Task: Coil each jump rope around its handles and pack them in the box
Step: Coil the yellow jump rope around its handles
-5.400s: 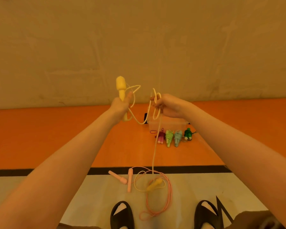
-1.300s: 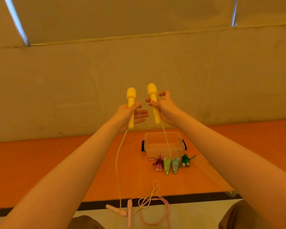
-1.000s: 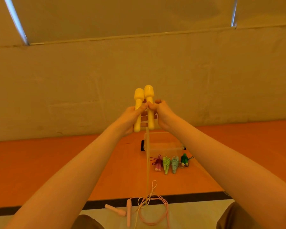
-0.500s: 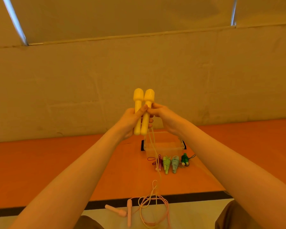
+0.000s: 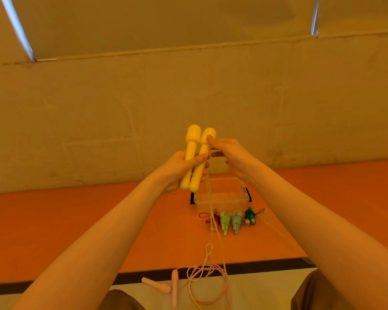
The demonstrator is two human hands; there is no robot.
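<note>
My left hand [image 5: 176,168] grips two yellow handles [image 5: 194,162] side by side, upright, heads up. My right hand [image 5: 232,156] is beside them, its thumb tip touching the head of the right handle, fingers loosely curled and apart from the thumb. The yellow rope [image 5: 211,211] hangs slack from below the handles down to the floor. A clear plastic box [image 5: 243,195] stands on the orange floor beyond. In front of it lie several coiled ropes: dark red [image 5: 215,218], light green [image 5: 225,221], pale blue [image 5: 236,221] and dark green [image 5: 249,215].
An uncoiled pink rope [image 5: 213,285] with its two pink handles [image 5: 157,287] lies on the pale floor strip near my knees, tangled with the yellow rope's end. A black line [image 5: 267,265] separates the strip from the orange floor. A plain wall rises behind the box.
The two yellow handles came together and my left hand took both. My right hand let go of its handle and slid up to the handle's head.
</note>
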